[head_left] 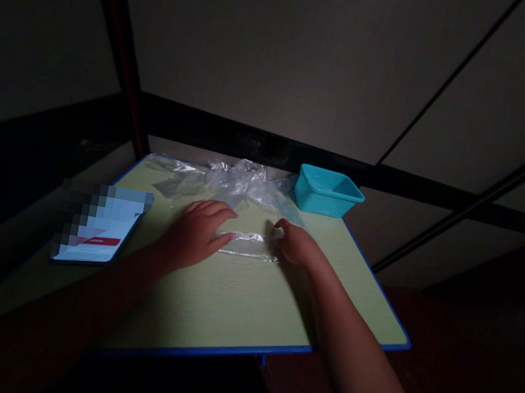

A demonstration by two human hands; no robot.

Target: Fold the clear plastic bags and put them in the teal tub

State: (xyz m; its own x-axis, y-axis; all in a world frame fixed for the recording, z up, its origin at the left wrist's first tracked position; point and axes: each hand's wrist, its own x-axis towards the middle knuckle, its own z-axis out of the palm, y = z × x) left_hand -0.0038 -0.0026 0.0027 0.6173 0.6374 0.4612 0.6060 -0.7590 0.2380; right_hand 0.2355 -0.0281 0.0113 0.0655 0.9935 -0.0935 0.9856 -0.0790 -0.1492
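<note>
A narrow strip of folded clear plastic [251, 247] lies flat on the pale green table between my hands. At its left end is my left hand [197, 234], thumb and fingers apart, the thumb tip by the plastic. My right hand [293, 243] is at the strip's right end with its fingers curled; what they hold, if anything, is hidden. Behind both hands, crumpled clear plastic bags [244, 183] spread along the table's back edge.
A turquoise basket [327, 202] stands at the back right corner of the table [221, 314]. On the left lies a tablet [107, 230] with a lit screen, partly pixelated. A wall with dark bands rises behind the blue-edged table.
</note>
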